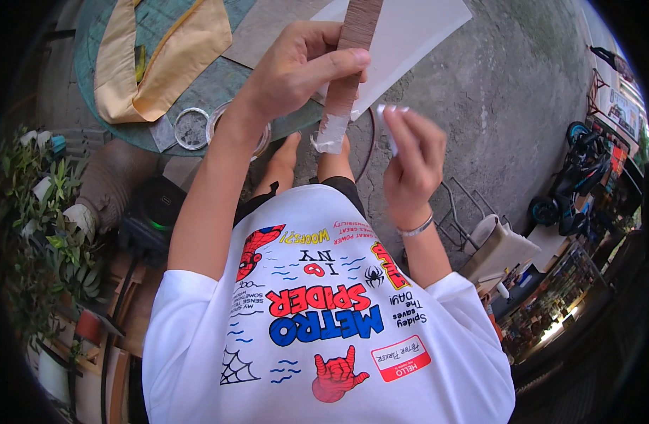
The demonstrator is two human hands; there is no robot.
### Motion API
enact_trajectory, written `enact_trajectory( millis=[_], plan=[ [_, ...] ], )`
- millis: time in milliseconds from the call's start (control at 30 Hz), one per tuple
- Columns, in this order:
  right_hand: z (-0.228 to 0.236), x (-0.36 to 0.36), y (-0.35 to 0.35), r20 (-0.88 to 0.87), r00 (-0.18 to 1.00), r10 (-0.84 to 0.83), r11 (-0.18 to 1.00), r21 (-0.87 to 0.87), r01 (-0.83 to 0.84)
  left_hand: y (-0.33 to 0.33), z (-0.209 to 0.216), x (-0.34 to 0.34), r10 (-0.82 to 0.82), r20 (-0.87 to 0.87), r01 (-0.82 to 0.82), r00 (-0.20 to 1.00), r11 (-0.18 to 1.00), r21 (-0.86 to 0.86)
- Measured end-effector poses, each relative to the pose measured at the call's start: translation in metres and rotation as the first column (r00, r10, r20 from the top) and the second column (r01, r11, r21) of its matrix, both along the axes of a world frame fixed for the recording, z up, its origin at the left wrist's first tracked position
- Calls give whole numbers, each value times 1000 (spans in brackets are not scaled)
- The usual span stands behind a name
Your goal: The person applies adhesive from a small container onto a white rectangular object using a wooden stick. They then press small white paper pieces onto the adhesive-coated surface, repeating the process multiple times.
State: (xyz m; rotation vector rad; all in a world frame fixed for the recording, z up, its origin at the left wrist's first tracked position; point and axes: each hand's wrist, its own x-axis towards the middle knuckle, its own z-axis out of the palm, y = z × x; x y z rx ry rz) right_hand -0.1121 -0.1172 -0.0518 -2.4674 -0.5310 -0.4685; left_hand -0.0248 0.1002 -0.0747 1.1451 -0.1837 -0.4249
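Note:
My left hand (303, 67) is closed on a flat brown strip with a wood-like grain (343, 90), thumb across its face. The strip hangs nearly upright, its upper end running out of view. A whitish, shiny layer with a ragged edge (331, 133) covers its lower end; whether it is tape or a coating I cannot tell. To the right, apart from the strip, my right hand (415, 155) has its fingers drawn together, slightly blurred. A small white piece (391, 132) shows at those fingertips; its kind is unclear.
Beyond my left hand is a round green table (91, 42) bearing a folded beige cloth (158, 67), round clear-rimmed items (191, 128) and a large white sheet (416, 39). Plants (49, 212) and a black box (155, 212) stand at left. A small motorbike (575, 173) and metal frame (462, 205) are at right.

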Motion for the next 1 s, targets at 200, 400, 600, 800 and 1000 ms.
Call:
enact_trajectory(
  millis=[200,400,600,800,1000],
  plan=[
    [-4,17,18,-132,991,5,995,-95,-18,1,-2,0,-2,-13,2,1000,1000,7],
    [-6,-21,27,-218,974,59,985,-147,-92,1,-3,0,10,0,-10,1000,1000,13],
    [-5,-16,7,-113,988,103,989,-92,-114,2,-1,-1,12,-40,-12,999,1000,16],
    [-15,-8,-2,-32,983,179,974,-139,-181,0,-2,-1,-2,-27,2,1000,1000,-8],
    [5,18,0,-96,988,-119,992,-59,114,0,-3,-2,28,-31,-28,999,1000,2]
  ],
)
